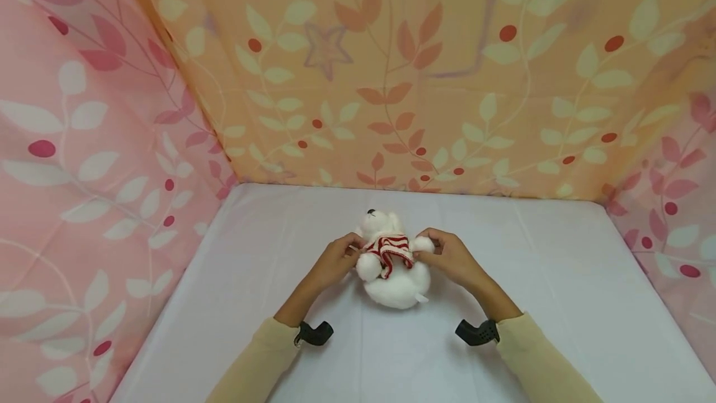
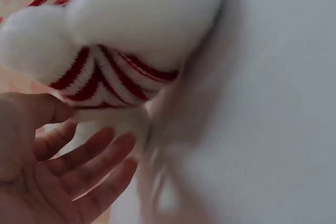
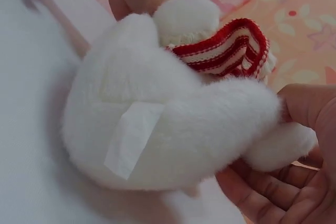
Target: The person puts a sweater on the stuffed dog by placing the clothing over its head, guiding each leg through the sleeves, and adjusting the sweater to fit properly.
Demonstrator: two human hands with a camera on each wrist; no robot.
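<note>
A white plush toy (image 1: 394, 288) lies on the white-covered table, its black-nosed head toward the back wall. Around its upper body is a red-and-white striped knit piece (image 1: 390, 246), also seen up close in the left wrist view. My left hand (image 1: 338, 260) is at the toy's left side; in the left wrist view its thumb and forefinger pinch the lower edge of the striped knit (image 2: 113, 80), other fingers spread beneath. Opposite it, my right hand (image 1: 450, 257) grips a fluffy limb of the toy, thumb above and fingers below. A white tag (image 3: 134, 137) sticks out of the toy's bottom.
A white cloth covers the table (image 1: 559, 266). Leaf-patterned orange fabric (image 1: 386, 79) hangs at the back, with pink fabric (image 1: 84, 204) at both sides. Black wrist devices (image 1: 478, 332) sit at both cuffs, near the table.
</note>
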